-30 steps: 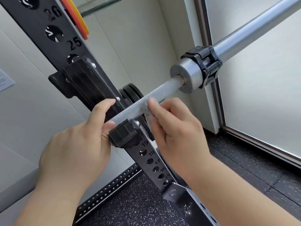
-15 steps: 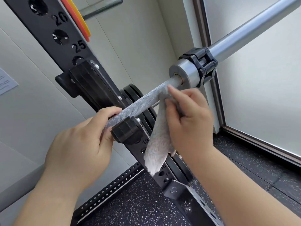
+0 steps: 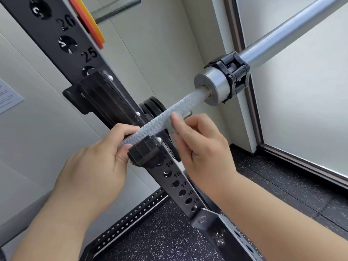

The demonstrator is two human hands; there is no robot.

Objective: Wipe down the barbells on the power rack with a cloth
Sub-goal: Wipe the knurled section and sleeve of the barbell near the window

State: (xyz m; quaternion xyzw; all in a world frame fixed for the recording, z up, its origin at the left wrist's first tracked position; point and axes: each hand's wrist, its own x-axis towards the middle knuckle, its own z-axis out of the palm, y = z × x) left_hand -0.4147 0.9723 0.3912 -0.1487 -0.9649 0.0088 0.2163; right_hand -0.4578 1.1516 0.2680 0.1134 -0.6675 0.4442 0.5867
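A steel barbell (image 3: 177, 108) with a knurled shaft lies in the black hook (image 3: 146, 153) of the power rack upright (image 3: 177, 183), its smooth sleeve (image 3: 293, 32) running up to the top right behind a black collar (image 3: 233, 76). My left hand (image 3: 94, 170) grips the shaft just left of the hook, thumb over the top. My right hand (image 3: 201, 151) holds a grey cloth (image 3: 174, 132) against the shaft just right of the hook. Most of the cloth is hidden under my fingers.
An orange and yellow plate (image 3: 88, 21) hangs on a peg at the top left. Black plates (image 3: 152, 108) sit behind the bar. A perforated base rail (image 3: 130, 219) crosses the speckled rubber floor (image 3: 282, 187). A wall stands close on the left, a framed panel on the right.
My right hand slid down the shaft from near the sleeve towards the hook, and the hanging tail of cloth is now bunched under my fingers. My left hand kept its grip.
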